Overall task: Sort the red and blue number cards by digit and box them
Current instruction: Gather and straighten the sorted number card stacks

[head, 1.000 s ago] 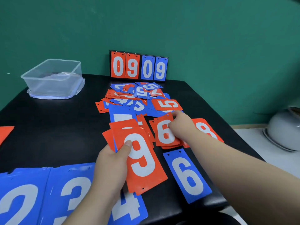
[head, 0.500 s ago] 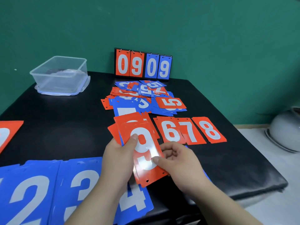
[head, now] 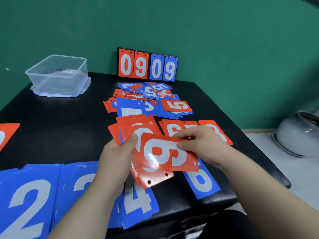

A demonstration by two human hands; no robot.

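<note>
My left hand (head: 117, 157) grips a fanned stack of red cards (head: 148, 176) above the black table (head: 57, 131). My right hand (head: 202, 145) pinches a single red 9 card (head: 165, 156), turned sideways over that stack. Behind my right hand lie red 6, 7 and 8 cards (head: 174, 128) in a row, partly hidden. A blue 6 card (head: 202, 180) lies under my right wrist. Blue 2, 3 and 4 cards (head: 34, 200) lie along the near edge. A mixed heap of red and blue cards (head: 148, 99) sits farther back. A clear plastic box (head: 58, 76) stands at the back left.
A flip scoreboard reading 0909 (head: 147, 66) stands against the green wall. A red card (head: 6, 133) lies at the left edge. A grey metal pot (head: 300, 133) sits on the floor to the right. The table's right edge drops off near the blue 6 card.
My right hand has pulled the top red 9 card off the stack and turned it sideways toward the right. My left hand keeps holding the stack.
</note>
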